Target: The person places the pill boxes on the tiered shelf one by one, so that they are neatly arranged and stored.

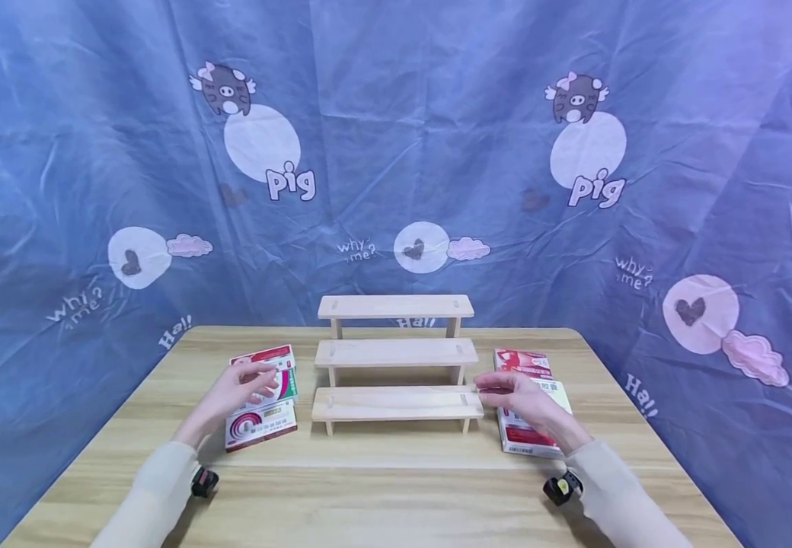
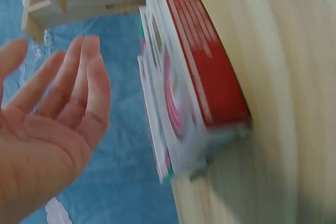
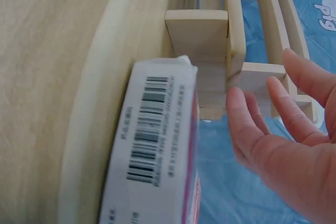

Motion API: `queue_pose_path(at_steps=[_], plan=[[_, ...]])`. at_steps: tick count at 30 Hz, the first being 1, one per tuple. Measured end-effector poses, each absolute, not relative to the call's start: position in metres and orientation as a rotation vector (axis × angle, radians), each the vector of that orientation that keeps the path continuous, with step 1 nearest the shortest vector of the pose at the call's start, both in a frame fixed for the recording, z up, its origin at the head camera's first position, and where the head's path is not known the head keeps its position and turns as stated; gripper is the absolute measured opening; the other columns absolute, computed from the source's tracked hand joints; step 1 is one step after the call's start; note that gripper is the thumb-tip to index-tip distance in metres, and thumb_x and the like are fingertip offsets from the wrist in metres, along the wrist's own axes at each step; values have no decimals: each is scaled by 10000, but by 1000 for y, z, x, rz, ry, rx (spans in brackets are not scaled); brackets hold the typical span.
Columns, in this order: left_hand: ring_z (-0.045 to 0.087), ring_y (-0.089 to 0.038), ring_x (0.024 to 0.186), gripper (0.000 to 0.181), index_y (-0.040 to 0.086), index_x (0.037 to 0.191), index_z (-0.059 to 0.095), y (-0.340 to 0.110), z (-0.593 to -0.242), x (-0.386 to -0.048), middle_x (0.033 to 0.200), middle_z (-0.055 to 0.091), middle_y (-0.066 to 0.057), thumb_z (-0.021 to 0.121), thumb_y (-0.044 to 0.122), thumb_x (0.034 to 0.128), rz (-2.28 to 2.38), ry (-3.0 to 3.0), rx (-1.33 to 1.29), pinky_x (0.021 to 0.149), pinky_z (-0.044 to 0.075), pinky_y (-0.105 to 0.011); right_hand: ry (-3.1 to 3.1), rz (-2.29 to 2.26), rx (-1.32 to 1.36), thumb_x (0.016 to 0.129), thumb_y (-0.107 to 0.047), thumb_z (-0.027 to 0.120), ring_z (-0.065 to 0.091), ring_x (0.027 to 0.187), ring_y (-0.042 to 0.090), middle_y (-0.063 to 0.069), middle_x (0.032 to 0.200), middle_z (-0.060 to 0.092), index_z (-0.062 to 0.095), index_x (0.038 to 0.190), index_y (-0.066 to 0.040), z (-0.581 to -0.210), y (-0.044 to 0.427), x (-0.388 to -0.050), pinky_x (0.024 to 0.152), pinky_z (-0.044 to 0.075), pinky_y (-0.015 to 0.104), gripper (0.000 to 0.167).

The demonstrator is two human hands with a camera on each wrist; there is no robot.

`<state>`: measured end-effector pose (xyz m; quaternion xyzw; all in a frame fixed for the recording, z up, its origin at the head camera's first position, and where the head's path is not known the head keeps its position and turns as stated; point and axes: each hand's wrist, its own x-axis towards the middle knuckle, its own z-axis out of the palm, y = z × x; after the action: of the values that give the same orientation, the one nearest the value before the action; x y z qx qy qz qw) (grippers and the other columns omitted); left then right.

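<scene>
A pale wooden three-tier stand [image 1: 396, 402] stands mid-table in the head view. My left hand [image 1: 240, 390] hovers over the medicine boxes on the left: a red-and-white one [image 1: 263, 355], a green-edged one [image 1: 290, 384] partly hidden by the fingers, and a white one with a red ring [image 1: 261, 428]. In the left wrist view that hand [image 2: 52, 121] has loose fingers and holds nothing. My right hand [image 1: 529, 402] covers part of the right-hand boxes, including a red one [image 1: 523, 362] and a white-and-red one [image 1: 528, 441]. Its relaxed fingertips are by the stand's lowest tier; contact cannot be told.
The wood-grain tabletop [image 1: 382, 502] carries everything. Behind it and at both sides hangs a blue printed cloth [image 1: 382, 114]. Black wrist cameras sit on the left wrist [image 1: 204, 482] and the right wrist [image 1: 560, 489].
</scene>
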<state>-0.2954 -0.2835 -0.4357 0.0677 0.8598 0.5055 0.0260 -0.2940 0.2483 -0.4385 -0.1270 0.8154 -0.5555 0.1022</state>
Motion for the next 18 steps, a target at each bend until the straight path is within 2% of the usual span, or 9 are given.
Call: queue_pose_path(at_steps=[6, 9, 13, 18], plan=[[647, -176, 1013, 476, -37, 1275, 600, -304, -441, -288, 1186, 671, -203, 711, 232, 898, 1484, 2632, 326, 803, 548, -211, 2387, -1678, -376, 886, -105, 703, 571, 1095, 157, 258, 1324, 554, 545, 1296, 105, -442, 246, -296, 851, 514, 179, 487], [629, -152, 1004, 490, -40, 1263, 611, -313, -445, -282, 1186, 676, -192, 743, 212, 864, 1424, 2621, 374, 804, 519, -173, 2369, -1680, -389, 887, -83, 693, 571, 1085, 144, 278, 1332, 541, 531, 1299, 117, -443, 247, -296, 842, 520, 177, 486], [603, -141, 968, 492, -34, 1234, 633, -322, -449, -274, 1136, 682, -163, 765, 221, 834, 1335, 2638, 429, 799, 502, -196, 2305, -1672, -410, 891, -55, 678, 607, 1097, 172, 295, 1335, 532, 509, 1318, 120, -444, 249, -295, 864, 540, 193, 491], [582, -208, 1046, 485, 1, 1207, 662, -332, -450, -266, 1177, 667, -148, 791, 213, 791, 1239, 2694, 422, 832, 488, -247, 2234, -1653, -438, 900, -37, 655, 628, 1091, 199, 289, 1336, 531, 490, 1346, 101, -446, 249, -297, 895, 552, 227, 495]])
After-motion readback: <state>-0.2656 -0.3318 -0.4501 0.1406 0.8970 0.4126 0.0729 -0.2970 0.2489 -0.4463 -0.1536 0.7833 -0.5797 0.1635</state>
